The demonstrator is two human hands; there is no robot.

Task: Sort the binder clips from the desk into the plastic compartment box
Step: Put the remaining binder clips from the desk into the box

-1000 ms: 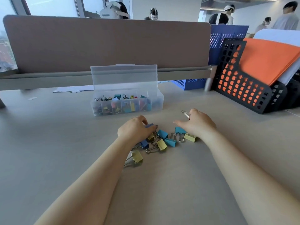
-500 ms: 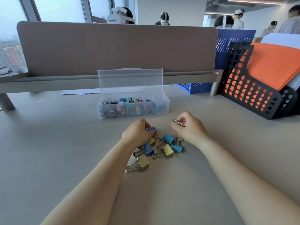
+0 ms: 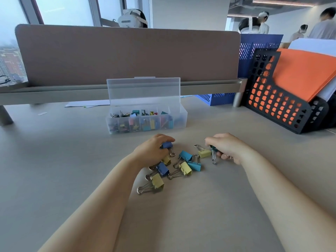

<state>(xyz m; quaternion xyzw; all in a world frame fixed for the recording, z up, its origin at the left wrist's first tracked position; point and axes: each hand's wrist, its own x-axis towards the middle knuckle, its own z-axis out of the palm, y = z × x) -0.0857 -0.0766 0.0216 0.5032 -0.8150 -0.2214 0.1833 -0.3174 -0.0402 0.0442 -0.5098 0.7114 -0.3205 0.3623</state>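
Left hand (image 3: 154, 150) pinches a dark blue metal binder clip (image 3: 167, 144) and right hand (image 3: 228, 147) grips a dark green binder clip (image 3: 213, 149) — both likely lifted for sorting. Loose yellow and blue binder clips (image 3: 185, 168) lie mid-frame on the bench (image 3: 54, 160), below the clear plastic compartment box (image 3: 181, 119) — lid up.

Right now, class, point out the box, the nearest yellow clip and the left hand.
box (image 3: 181, 118), head view, right end wall
nearest yellow clip (image 3: 157, 182), head view, yellow body
left hand (image 3: 153, 150), head view, back of hand
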